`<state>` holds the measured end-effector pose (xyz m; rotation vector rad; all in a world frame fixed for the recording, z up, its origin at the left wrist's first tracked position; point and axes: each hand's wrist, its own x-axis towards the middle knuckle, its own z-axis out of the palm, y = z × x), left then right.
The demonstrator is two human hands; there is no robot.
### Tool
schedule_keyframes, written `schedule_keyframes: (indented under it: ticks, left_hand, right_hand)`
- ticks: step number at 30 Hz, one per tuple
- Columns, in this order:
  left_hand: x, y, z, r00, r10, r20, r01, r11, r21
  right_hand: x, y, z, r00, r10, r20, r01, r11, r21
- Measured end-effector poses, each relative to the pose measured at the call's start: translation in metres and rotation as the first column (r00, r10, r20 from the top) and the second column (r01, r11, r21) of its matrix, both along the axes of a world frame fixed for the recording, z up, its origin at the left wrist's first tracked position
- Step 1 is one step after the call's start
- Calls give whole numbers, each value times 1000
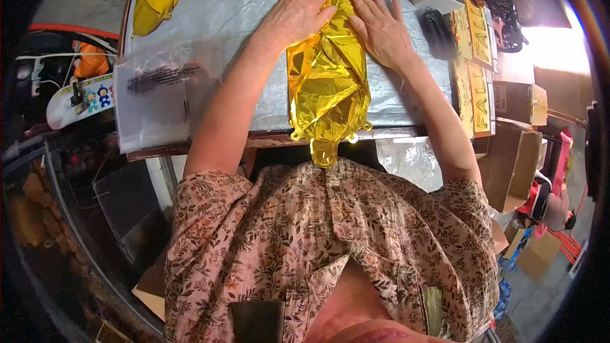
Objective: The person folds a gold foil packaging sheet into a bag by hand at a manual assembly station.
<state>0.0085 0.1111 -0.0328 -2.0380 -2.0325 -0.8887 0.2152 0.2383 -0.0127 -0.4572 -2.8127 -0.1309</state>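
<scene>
Gold foil balloon [327, 82] lies flat on the grey tabletop [241, 6], tail over the near edge. Left hand [305, 9] and right hand [381, 28] press its far half, side by side; each grip apart, palms flat, clasping nothing. Clear bags [159, 95] lie well left.

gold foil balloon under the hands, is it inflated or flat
Flat, deflated: the gold foil balloon lies creased on the grey table, with left hand and right hand pressed palm-down on it.
</scene>
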Motion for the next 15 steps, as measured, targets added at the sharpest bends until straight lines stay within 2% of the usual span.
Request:
schedule_keyframes:
  ticks: [2, 6, 7, 8, 9, 10, 12, 14, 15]
  left_hand:
    - [0, 1, 0, 1000, 0, -1, 0, 1000, 0]
    - [-10, 5, -6, 999, -45, -6, 45, 999, 22]
    - [-7, 3, -1, 997, -75, 5, 75, 997, 23]
    - [-3, 0, 3, 998, -56, 36, 57, 998, -41]
    - [-1, 1, 11, 997, -63, 42, 65, 997, -44]
    - [0, -2, 16, 993, -82, 80, 85, 996, -40]
    - [1, -3, 19, 992, -89, 90, 91, 996, -18]
    - [1, -3, 14, 993, -79, 90, 81, 997, -15]
    - [1, -3, 13, 994, -69, 83, 69, 998, -5]
  right_hand:
    - [9, 4, 0, 1000, 6, -6, -6, 999, 41]
    - [19, 16, 17, 996, 78, 49, -74, 994, -83]
    - [13, 14, 24, 994, 108, -10, -108, 992, -70]
    - [9, 13, 33, 995, 103, -3, -103, 992, -74]
    - [-1, 2, 55, 987, 162, -2, -155, 943, -294]
    - [-4, -7, 65, 976, 217, -14, -194, 842, -503]
    - [-3, -6, 45, 970, 241, 16, -207, 865, -457]
    - [7, -9, 33, 947, 316, 59, -281, 904, -321]
    - [14, -8, 32, 939, 341, 39, -312, 894, -321]
